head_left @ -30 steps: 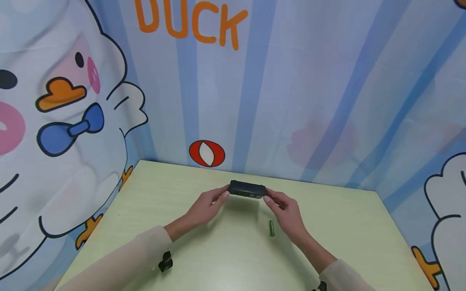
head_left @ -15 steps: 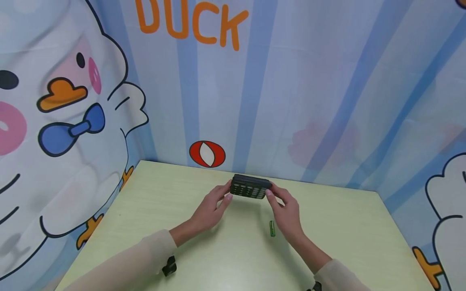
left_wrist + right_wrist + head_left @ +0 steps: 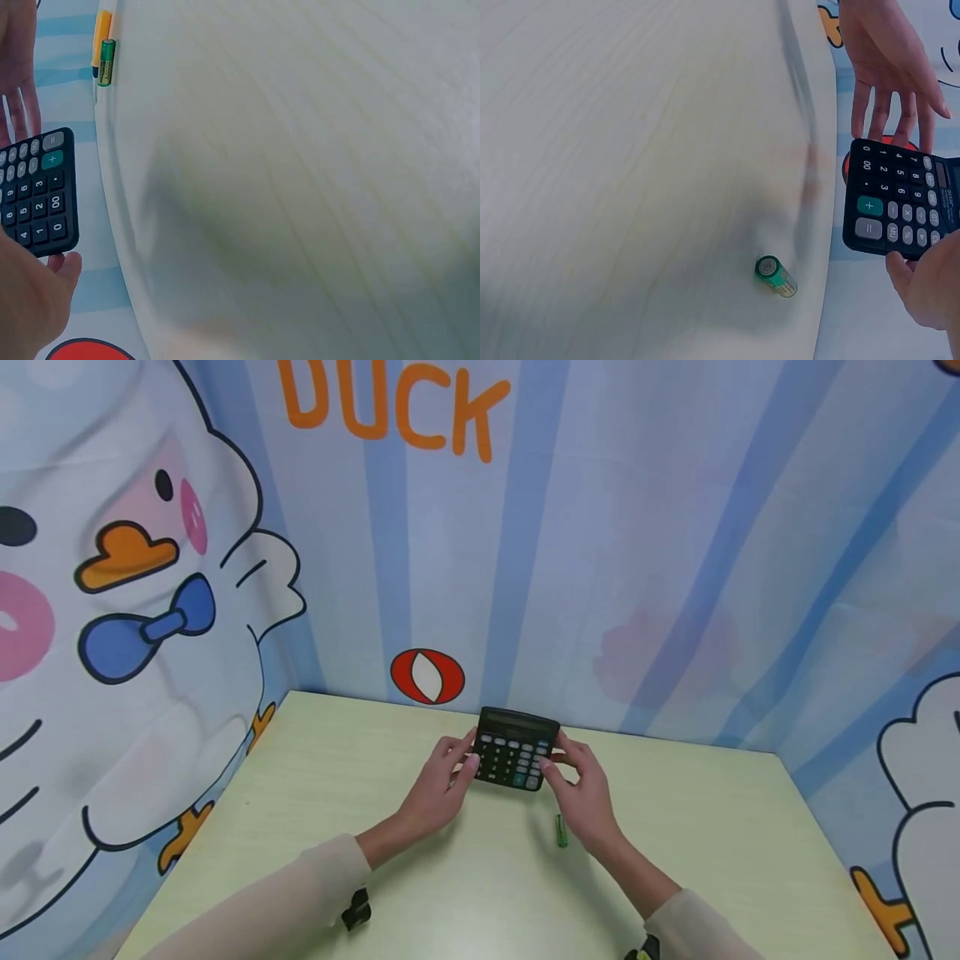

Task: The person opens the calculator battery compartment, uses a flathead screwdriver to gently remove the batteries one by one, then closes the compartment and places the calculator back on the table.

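Note:
A black calculator [image 3: 513, 750] is held up over the far part of the table, its keys and display strip facing me. The left hand [image 3: 435, 787] holds its left edge, and the right hand [image 3: 588, 793] holds its right edge. In the right wrist view the calculator [image 3: 892, 199] shows white numbers, grey keys and a green plus key. The fingers of the left hand [image 3: 896, 67] meet its far edge there. A green battery [image 3: 561, 831] lies on the table below the calculator, beside the right hand; the right wrist view shows this battery [image 3: 776, 276] lying apart from both hands.
The pale yellow-green table [image 3: 300, 752] ends at a back edge behind the calculator. A striped blue backdrop [image 3: 570, 543] with printed ducks rises along the back and sides. Small black devices [image 3: 356, 910] sit at the wrists, by the light sleeves.
The calculator has tilted from edge-on to showing its whole key face, turned in both hands. The hands have shifted slightly with it. The battery has stayed in place.

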The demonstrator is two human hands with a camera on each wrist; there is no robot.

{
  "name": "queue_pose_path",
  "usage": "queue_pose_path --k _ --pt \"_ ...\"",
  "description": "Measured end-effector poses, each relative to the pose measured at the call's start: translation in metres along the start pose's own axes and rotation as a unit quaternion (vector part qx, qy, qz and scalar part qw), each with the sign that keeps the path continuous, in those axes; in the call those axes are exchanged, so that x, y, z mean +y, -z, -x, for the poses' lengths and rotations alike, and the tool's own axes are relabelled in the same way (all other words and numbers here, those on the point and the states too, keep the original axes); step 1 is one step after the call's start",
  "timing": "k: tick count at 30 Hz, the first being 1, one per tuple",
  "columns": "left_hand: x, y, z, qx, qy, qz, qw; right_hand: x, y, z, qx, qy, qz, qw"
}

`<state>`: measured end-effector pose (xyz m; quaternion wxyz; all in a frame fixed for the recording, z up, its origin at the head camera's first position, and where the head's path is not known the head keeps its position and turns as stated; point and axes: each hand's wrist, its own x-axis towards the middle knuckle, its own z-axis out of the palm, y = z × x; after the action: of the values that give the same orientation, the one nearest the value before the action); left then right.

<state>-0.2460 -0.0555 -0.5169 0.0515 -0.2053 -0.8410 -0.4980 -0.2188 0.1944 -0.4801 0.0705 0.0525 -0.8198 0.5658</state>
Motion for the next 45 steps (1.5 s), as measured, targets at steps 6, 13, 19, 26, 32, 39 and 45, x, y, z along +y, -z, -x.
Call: queue_pose_path --k 6,13,19,26,32,39,45 --pt "0.0 -0.001 -0.006 0.02 0.012 0.005 0.9997 -0.001 -0.001 0.001 -0.002 -0.018 -0.01 0.9998" --pt "0.007 0.002 -0.013 0.036 0.012 -0.011 0.9992 -0.001 -0.003 0.001 0.013 -0.007 -0.022 0.9996" --pt "0.007 0.003 -0.016 0.032 0.023 -0.03 0.9988 -0.001 -0.004 -0.003 0.013 -0.014 -0.014 0.9997" --pt "0.008 0.004 -0.022 0.019 0.078 -0.034 0.9962 0.002 -0.006 -0.007 0.002 -0.043 0.001 0.9991" --pt "0.009 0.003 -0.024 0.005 0.108 -0.043 0.9932 0.005 -0.009 -0.007 -0.007 -0.08 -0.011 0.9967" --pt "0.007 0.002 -0.027 -0.001 0.139 -0.05 0.989 0.012 -0.012 -0.01 -0.017 -0.102 -0.037 0.994" --pt "0.002 -0.002 -0.028 -0.027 0.162 -0.073 0.9837 0.017 -0.015 -0.011 -0.027 -0.129 -0.04 0.9904"
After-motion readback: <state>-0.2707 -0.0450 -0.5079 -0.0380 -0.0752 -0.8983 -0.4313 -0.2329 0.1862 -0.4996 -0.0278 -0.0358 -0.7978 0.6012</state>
